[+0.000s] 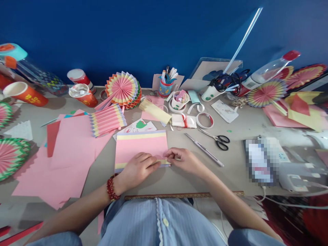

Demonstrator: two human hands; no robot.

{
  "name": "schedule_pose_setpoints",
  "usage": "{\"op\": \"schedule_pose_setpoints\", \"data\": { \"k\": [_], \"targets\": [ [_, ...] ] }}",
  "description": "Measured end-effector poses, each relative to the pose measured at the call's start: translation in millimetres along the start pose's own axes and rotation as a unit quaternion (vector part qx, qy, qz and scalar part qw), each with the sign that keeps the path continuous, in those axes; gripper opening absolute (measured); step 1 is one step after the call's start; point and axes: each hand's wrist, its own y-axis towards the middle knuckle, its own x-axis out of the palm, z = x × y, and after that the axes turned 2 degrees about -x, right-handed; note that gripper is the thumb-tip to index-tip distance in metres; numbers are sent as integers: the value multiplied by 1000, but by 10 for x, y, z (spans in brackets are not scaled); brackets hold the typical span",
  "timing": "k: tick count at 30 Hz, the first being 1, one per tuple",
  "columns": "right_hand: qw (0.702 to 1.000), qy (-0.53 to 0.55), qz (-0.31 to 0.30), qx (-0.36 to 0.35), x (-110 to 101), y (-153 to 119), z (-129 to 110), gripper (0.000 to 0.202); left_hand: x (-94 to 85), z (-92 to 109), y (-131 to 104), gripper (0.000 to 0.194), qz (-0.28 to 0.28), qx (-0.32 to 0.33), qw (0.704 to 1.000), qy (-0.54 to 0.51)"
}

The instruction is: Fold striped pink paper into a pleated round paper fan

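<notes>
A pink sheet of paper (140, 145) with yellow and lavender bands along its long edges lies in front of me. My left hand (137, 171) rests on its near edge, fingers lying fairly flat and pointing right, and it covers part of the lower bands. At the near right corner my right hand (184, 160) has its thumb and fingers closed on the paper's edge, where a narrow strip looks folded. Right of the sheet lie a slim grey utility knife (204, 149) and scissors with black handles (217, 138).
Loose pink sheets (74, 143) and a pleated striped paper (107, 119) lie to the left. Behind stand a round paper fan (123, 89), a pen cup (165, 88) and a tape roll (205, 120). A blurred phone (261, 162) with cables lies right.
</notes>
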Motion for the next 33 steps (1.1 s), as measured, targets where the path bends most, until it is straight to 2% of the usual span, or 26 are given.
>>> {"op": "schedule_pose_setpoints", "data": {
  "k": [10, 14, 20, 33],
  "targets": [
    [1000, -16, 8, -2, -23, -39, -28, 16, 0, -9, -26, 23, -22, 46, 998, 49],
    [997, -76, 29, 8, -58, -91, -80, 12, 6, -23, -37, 24, -26, 47, 998, 38],
    [993, -109, 48, 11, -29, -117, -75, 5, -1, -30, -32, 23, -20, 49, 998, 32],
    [985, -152, 77, 16, 20, -130, -61, 9, 2, -30, -29, 25, -13, 46, 998, 37]
  ]
}}
